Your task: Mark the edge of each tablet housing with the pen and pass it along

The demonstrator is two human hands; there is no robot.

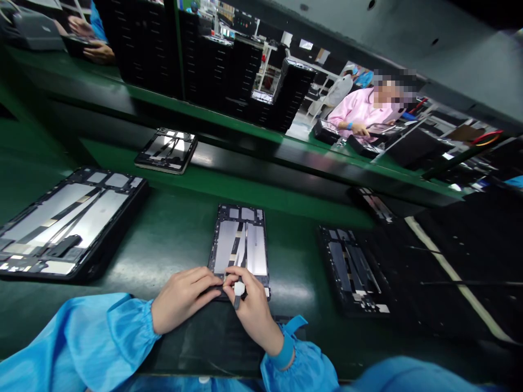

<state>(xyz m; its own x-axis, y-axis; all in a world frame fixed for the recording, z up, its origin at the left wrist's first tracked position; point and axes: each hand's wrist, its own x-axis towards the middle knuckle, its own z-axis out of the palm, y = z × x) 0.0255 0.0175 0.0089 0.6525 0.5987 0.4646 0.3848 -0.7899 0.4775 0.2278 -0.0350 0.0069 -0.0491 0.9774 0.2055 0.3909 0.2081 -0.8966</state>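
An opened tablet (254, 245) lies on the green bench in front of me, its silver batteries and dark flat cables showing. At its lower left edge is my left hand (186, 296), fingers drawn together with the tips pressed close to the frame; whatever they pinch is hidden. My right hand (255, 313) is closed over the tablet's lower end, thumb and fingers around a small white and grey piece (238, 291) whose kind I cannot make out. The fingertips of both hands nearly meet. A blue band circles my right wrist.
More opened tablets lie about: a stack (102, 201) at left, one tablet (167, 149) behind, another (351, 267) at right. Black trays (212, 71) are stacked beyond the green rail (245, 136). Across from me sits a person in pink (355, 109); another person's hands (98, 51) show upper left.
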